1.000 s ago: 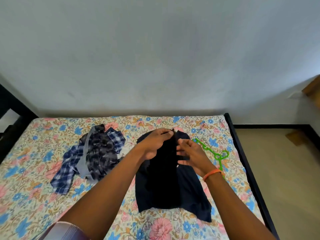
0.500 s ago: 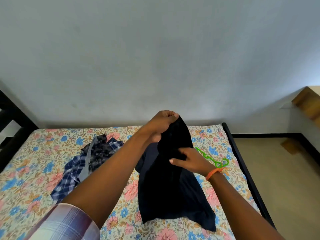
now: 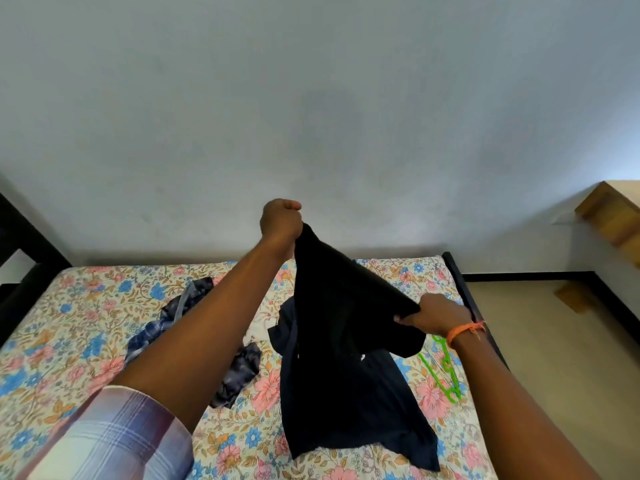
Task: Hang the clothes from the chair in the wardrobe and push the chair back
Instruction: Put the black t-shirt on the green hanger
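The shirt [image 3: 339, 341] gripped by the left hand [image 3: 280, 221] and right hand [image 3: 434, 315] is soft, matt dark cloth. Under both hands the bedsheet [image 3: 86, 317] is matt printed floral cotton. Left of the left arm lies checked woven cloth [image 3: 166, 323]. Below the right wrist the hanger [image 3: 445, 370] is smooth green plastic; the wristband [image 3: 462, 330] looks like orange thread.

Left hand [image 3: 281, 219]: fist gripping top of dark garment [image 3: 341, 348], raised before the wall; right hand [image 3: 437, 314]: pinching garment's edge, lower right, orange wristband [image 3: 464, 330]; garment's hem touching floral bedsheet [image 3: 86, 306]; checked clothes [image 3: 194, 327] heaped left; green hanger [image 3: 445, 370] lying right.
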`<state>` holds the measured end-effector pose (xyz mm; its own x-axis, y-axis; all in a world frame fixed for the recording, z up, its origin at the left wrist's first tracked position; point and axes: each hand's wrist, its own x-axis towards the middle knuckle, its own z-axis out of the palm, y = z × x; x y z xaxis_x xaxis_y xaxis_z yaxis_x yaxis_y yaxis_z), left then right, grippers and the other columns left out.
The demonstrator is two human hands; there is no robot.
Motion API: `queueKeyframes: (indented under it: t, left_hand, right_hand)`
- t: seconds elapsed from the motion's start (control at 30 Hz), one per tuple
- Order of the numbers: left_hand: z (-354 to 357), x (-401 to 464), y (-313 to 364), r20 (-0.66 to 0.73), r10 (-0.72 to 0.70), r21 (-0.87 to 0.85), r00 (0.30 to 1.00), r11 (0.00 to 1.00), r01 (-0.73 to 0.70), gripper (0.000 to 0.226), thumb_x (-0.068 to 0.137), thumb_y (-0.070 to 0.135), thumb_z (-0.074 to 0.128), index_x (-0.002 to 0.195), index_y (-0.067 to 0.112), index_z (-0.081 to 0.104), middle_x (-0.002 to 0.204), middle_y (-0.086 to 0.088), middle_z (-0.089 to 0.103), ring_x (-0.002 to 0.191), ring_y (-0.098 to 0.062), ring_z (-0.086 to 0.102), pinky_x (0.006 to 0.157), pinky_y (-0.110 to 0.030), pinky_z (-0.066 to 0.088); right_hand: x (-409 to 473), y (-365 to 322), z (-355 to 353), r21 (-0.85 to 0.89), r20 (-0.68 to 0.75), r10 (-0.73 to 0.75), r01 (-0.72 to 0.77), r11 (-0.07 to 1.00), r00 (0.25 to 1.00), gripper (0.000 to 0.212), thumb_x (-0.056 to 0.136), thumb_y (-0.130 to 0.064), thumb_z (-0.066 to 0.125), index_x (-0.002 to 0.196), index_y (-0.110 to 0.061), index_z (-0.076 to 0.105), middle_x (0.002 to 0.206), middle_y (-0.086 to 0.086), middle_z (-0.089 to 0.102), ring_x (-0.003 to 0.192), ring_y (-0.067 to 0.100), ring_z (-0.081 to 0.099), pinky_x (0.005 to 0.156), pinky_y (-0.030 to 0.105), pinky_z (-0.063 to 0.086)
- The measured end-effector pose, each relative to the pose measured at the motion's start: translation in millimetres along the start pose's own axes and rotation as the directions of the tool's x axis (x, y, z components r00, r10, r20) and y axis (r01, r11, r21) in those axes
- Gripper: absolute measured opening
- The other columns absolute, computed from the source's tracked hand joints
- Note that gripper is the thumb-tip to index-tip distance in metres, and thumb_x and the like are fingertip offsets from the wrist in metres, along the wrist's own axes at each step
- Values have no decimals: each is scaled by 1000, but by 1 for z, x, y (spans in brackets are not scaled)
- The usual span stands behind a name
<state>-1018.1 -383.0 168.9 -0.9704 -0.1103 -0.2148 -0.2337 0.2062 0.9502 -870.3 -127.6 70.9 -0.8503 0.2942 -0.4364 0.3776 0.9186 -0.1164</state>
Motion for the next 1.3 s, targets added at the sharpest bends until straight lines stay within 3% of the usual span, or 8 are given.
queueKeyframes:
  t: [0.23,0.47,0.57,0.7,0.8,0.93,1.07,1.3]
  left_hand:
    - [17,-26,29,111,111,-193,988,977,-88,29,96,-1,42,104,9,68,97,-6,61,88,-21,61,53,-28,54]
    - [47,-101,68,743,291,-333,603,942,-43,26,99,-4,47,115,12,60,83,-4,60,65,-14,64,63,-27,59]
    - [19,-66,56,549,325,-393,770,914,-106,22,96,-1,53,112,10,60,87,-7,69,68,-20,72,62,-28,59]
    - [-16,-7,-39,198,25,77,980,996,-42,39,87,-8,49,123,7,54,123,-16,57,99,-24,66,78,-31,52]
    - [-14,-40,-127,468,-529,310,708,849,429,23,75,-2,62,94,5,53,105,-11,50,92,-30,64,87,-38,49]
    - [35,-75,-184,659,-645,21,388,531,847,48,90,43,56,114,3,59,120,-16,61,126,-38,50,110,-53,29]
    - [64,-58,-166,670,-576,-320,468,345,882,25,96,16,45,98,0,65,85,-20,68,86,-32,60,91,-46,47]
    - [26,-4,-103,558,-400,-271,727,740,615,14,86,11,64,99,4,63,89,-19,66,78,-33,66,76,-45,57]
  right_hand:
    - [-17,-12,-34,205,326,-194,131,970,925,75,61,-78,71,101,-16,61,118,4,65,98,14,55,90,31,45]
    - [-36,-104,-75,891,-381,-132,401,210,915,10,95,-9,60,101,-17,62,95,3,68,97,20,64,73,22,53]
    - [-38,-105,-100,925,-314,-130,273,-263,940,33,91,-9,59,122,1,61,110,16,69,101,26,67,87,33,56]
    - [-63,-89,-127,842,-339,-129,239,-483,932,28,93,-16,53,101,-6,77,111,13,72,101,27,70,91,39,57]
    - [-75,-81,-134,743,-407,-83,277,-609,909,39,99,-20,45,88,-11,81,106,11,74,99,26,71,92,41,56]
    - [-74,-78,-134,705,-399,-29,286,-649,917,33,91,-23,55,112,-5,74,125,16,66,117,31,63,99,46,51]
    - [-69,-63,-124,714,-368,16,293,-636,930,34,96,-24,54,118,-3,70,130,17,63,121,32,61,99,48,51]
    - [-61,-8,-99,926,-169,156,211,-314,973,35,93,-15,61,125,0,61,120,20,67,105,32,68,84,39,59]
